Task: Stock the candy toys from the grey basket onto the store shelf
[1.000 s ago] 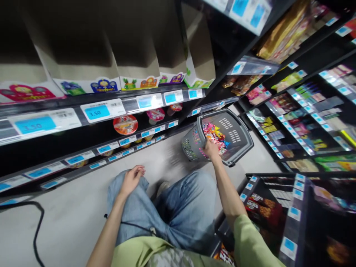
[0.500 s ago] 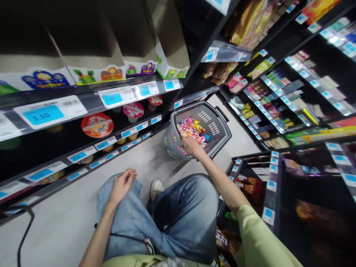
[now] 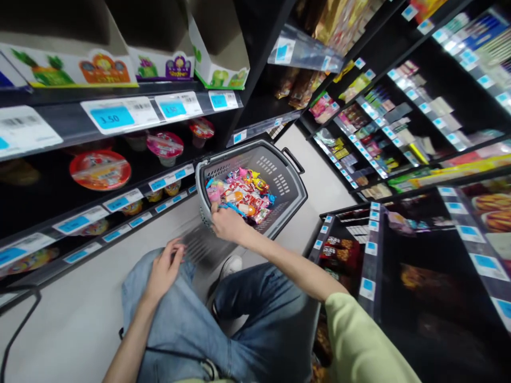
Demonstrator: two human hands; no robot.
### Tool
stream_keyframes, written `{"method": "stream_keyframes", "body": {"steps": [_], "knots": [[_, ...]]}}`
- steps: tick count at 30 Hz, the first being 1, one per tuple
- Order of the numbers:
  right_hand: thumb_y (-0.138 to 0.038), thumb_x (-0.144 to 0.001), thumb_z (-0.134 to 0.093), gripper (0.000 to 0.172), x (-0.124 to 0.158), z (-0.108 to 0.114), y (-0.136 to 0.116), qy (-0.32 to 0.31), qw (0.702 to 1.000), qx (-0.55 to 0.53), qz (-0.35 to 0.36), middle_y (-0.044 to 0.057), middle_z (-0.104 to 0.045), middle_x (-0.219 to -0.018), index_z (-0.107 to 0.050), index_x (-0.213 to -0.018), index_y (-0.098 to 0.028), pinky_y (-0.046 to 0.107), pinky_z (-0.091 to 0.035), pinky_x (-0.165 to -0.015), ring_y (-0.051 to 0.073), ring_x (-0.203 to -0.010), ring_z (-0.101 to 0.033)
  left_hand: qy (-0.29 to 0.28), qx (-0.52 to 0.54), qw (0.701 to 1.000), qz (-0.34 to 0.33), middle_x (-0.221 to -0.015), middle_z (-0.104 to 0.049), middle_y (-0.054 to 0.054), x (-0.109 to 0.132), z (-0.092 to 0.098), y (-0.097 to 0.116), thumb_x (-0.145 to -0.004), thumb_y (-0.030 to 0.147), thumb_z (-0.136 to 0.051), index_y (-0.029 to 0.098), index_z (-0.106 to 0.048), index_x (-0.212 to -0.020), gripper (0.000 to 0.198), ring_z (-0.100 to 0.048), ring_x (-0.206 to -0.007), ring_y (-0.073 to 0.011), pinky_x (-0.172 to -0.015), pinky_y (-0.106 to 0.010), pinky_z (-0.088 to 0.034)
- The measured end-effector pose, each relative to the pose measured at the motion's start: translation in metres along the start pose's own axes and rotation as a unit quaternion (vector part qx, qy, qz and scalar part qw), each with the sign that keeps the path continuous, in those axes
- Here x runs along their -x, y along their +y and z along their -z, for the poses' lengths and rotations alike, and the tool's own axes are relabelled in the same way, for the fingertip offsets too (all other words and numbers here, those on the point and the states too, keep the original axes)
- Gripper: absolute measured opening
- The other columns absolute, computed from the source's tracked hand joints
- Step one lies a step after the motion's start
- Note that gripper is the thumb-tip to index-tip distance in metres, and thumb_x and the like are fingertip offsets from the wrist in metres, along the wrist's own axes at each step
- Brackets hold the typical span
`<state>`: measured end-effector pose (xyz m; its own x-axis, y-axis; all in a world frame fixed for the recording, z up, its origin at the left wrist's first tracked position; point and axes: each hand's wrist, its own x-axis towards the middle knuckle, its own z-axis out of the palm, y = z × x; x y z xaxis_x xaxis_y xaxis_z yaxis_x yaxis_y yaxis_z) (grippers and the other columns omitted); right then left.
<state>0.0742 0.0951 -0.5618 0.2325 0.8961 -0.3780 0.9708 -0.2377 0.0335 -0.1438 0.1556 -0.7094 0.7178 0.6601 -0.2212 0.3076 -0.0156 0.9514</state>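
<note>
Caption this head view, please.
Right hand grips a candy-filled grey basket in a shop aisle; left hand rests on knee.

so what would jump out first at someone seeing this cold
The grey basket on the aisle floor, heaped with bright sweet packets, with the right hand closed on its near rim. Next, the blue price tags along the left shelves and the red-lidded bowl beneath them. The left hand rests open on the jeans-clad knee.

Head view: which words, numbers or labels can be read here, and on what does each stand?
"3.50": blue field of the price tag on the upper shelf rail.
Too blurred or small to read: the other price tags, the cup lids, the sweet wrappers in the basket, and the packets on the right shelves.
</note>
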Motion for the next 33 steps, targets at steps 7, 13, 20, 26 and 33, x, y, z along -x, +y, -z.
{"method": "stream_keyframes", "body": {"steps": [7, 13, 20, 26, 33], "knots": [[-0.03, -0.093, -0.056, 0.081, 0.026, -0.002, -0.059, -0.029, 0.995, -0.06, 0.071, 0.026, -0.075, -0.096, -0.018, -0.154, 0.005, 0.041, -0.063, -0.07, 0.035, -0.086, -0.077, 0.145, 0.058, 0.985, -0.071, -0.128, -0.063, -0.01, 0.017, 0.017, 0.026, -0.096, 0.053, -0.049, 0.028, -0.033, -0.145, 0.058, -0.066, -0.111, -0.0248, -0.09, -0.043, -0.061], [-0.057, -0.097, -0.05, 0.08, 0.053, -0.008, -0.075, -0.016, 0.976, -0.101, 0.192, 0.022, -0.076, -0.095, -0.029, -0.152, -0.003, 0.041, -0.061, -0.066, 0.035, -0.08, -0.077, 0.181, -0.081, 0.96, -0.198, -0.125, -0.067, -0.006, 0.034, 0.034, 0.07, -0.099, 0.041, -0.051, 0.027, -0.06, -0.121, 0.028, -0.06, -0.124, -0.0241, -0.113, -0.045, -0.047], [-0.067, -0.097, -0.046, 0.064, 0.077, -0.018, -0.082, -0.107, 0.93, -0.065, 0.345, 0.017, -0.078, -0.083, -0.072, -0.114, -0.011, 0.039, -0.058, -0.07, 0.032, -0.081, -0.077, -0.03, -0.334, 0.923, -0.188, -0.129, -0.07, -0.008, -0.016, 0.05, 0.123, -0.103, 0.041, -0.037, 0.021, -0.066, -0.127, 0.043, -0.062, -0.123, -0.0246, -0.113, -0.041, -0.046], [-0.056, -0.096, -0.059, 0.047, 0.092, -0.021, -0.098, -0.14, 0.925, -0.044, 0.35, 0.015, -0.078, -0.078, -0.081, -0.095, -0.015, 0.037, -0.057, -0.069, 0.033, -0.087, -0.077, -0.028, -0.547, 0.835, -0.049, -0.112, -0.073, -0.018, -0.035, 0.054, 0.104, -0.097, 0.019, -0.037, 0.015, -0.063, -0.13, 0.042, -0.071, -0.102, -0.0295, -0.088, -0.039, -0.056], [-0.057, -0.095, -0.06, 0.05, 0.079, -0.007, -0.098, -0.189, 0.909, -0.046, 0.368, 0.018, -0.079, -0.084, -0.082, -0.1, -0.012, 0.038, -0.057, -0.071, 0.034, -0.089, -0.078, -0.085, -0.59, 0.802, -0.039, -0.112, -0.073, -0.018, -0.033, 0.049, 0.108, -0.096, 0.013, -0.041, 0.015, -0.063, -0.129, 0.04, -0.072, -0.101, -0.0303, -0.081, -0.037, -0.055]]}}
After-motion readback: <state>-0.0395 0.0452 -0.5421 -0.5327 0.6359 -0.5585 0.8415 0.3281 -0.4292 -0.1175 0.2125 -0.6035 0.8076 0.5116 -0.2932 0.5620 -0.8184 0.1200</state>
